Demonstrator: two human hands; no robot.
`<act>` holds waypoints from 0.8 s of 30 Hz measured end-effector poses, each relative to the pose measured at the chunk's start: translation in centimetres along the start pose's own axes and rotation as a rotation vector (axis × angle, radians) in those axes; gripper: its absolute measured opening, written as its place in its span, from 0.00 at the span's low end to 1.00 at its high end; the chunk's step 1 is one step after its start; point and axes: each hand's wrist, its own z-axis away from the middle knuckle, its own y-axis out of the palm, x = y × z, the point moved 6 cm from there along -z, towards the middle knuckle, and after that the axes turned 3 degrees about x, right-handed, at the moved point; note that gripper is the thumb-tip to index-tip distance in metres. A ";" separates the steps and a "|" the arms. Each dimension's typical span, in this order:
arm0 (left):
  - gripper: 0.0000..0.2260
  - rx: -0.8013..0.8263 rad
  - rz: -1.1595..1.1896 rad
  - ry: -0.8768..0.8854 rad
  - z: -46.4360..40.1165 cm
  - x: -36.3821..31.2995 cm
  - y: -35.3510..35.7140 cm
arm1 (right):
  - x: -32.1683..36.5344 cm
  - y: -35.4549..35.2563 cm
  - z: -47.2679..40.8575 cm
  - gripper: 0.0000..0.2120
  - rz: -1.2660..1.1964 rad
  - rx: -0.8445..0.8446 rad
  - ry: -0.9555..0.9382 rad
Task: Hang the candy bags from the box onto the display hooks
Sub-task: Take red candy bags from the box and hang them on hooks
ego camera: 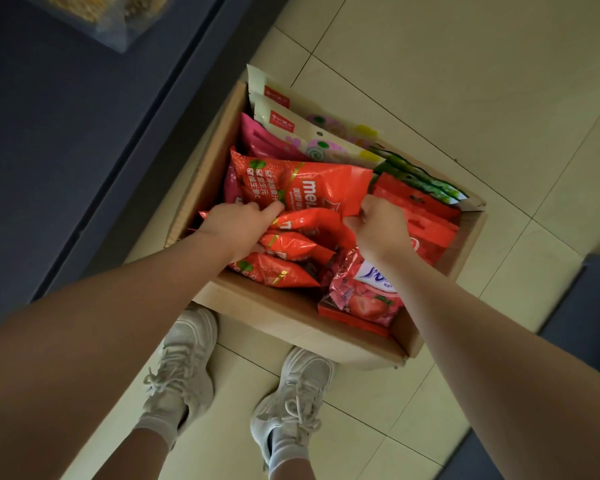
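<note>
Both hands work inside the cardboard box [219, 299], left hand [238, 225] and right hand [378, 226] each curled onto the top red candy bag [305, 187], apparently to lift it free for hanging.

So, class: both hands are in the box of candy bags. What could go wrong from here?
1. Both hands, left hand and right hand, grip the top red bag; opposing pulls might tear it.
2. Loose red bags beneath could be dragged out of the cardboard box.
3. The box sits close to the shoes: possible trip.
</note>
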 end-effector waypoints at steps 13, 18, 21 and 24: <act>0.18 -0.071 -0.236 0.140 16.4 -2.4 -17.4 | 15.3 -18.2 12.2 0.14 0.446 -0.034 -0.508; 0.17 -0.145 -0.166 0.091 29.0 -2.3 -27.9 | 23.9 -29.1 22.3 0.14 0.644 -0.056 -0.615; 0.16 -0.216 -0.174 0.037 35.7 -2.6 -33.1 | 29.2 -34.2 27.6 0.15 0.750 -0.103 -0.689; 0.16 -0.272 -0.160 -0.047 42.1 -2.2 -37.1 | 33.8 -39.0 32.0 0.10 0.753 -0.262 -0.793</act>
